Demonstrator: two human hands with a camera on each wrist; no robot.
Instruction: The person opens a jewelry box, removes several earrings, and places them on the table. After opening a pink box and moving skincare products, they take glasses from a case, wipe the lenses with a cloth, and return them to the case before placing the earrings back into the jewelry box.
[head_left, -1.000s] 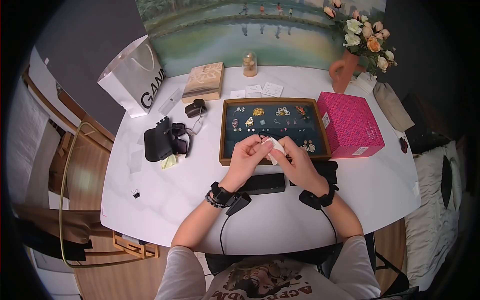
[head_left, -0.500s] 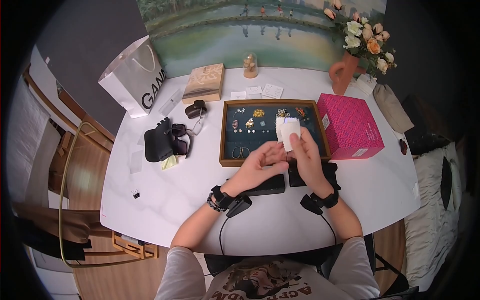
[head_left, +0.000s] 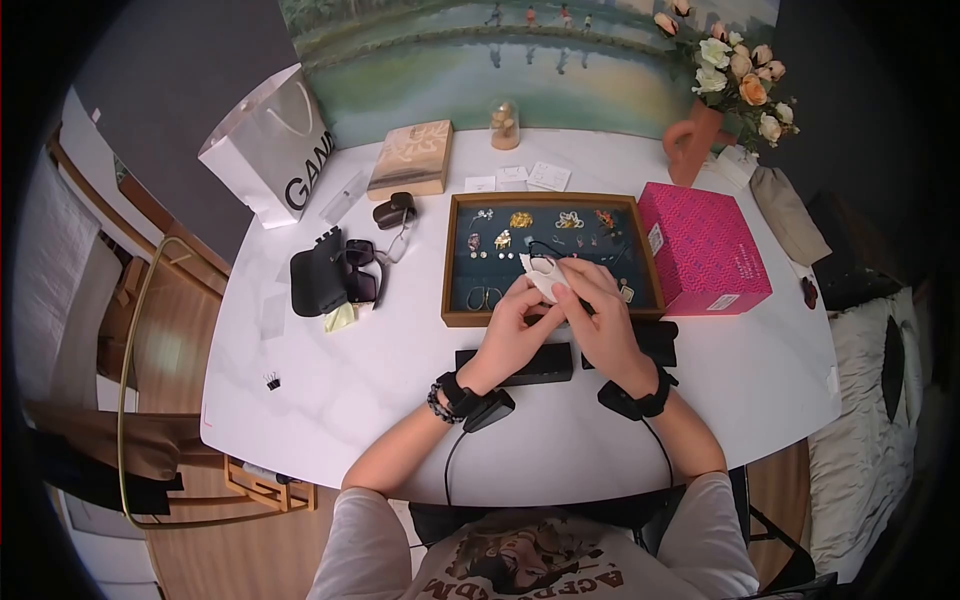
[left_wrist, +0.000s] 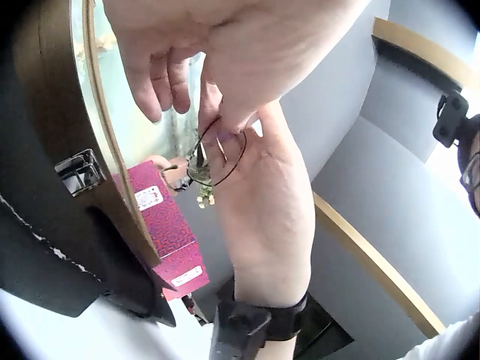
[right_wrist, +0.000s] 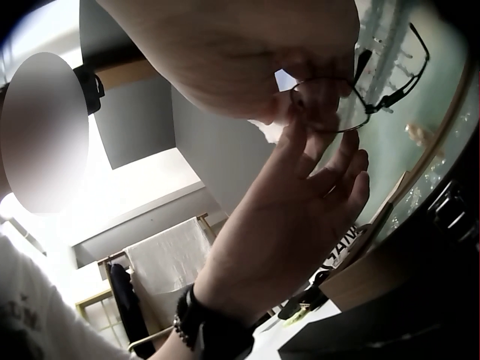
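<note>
Both hands meet above the near half of a wooden jewellery tray [head_left: 450, 255]. A white cloth [head_left: 542, 280] is folded between the fingers, beside a pair of thin dark-framed eyeglasses [right_wrist: 385, 102]. My left hand [head_left: 512, 332] pinches the eyeglasses near a lens rim, its other fingers loosely bent. With thumb and fingers, my right hand [head_left: 603, 325] pinches the cloth against the other lens, which is largely hidden. One temple of the glasses sticks out past the fingers in the right wrist view. In the left wrist view a bare round rim shows in front of the right palm.
Earrings and other jewellery lie in the tray. A pink patterned box [head_left: 705, 250] stands right of it, a long black case [head_left: 515, 368] in front. Leftward lie sunglasses [head_left: 362, 280], a black case [head_left: 318, 275] and a brown case [head_left: 396, 209]. A paper bag [head_left: 262, 155] stands behind.
Half a second ago my right hand held the cloth up, away from the left fingers. Now the cloth is lowered and folded at the eyeglasses, with both hands together again.
</note>
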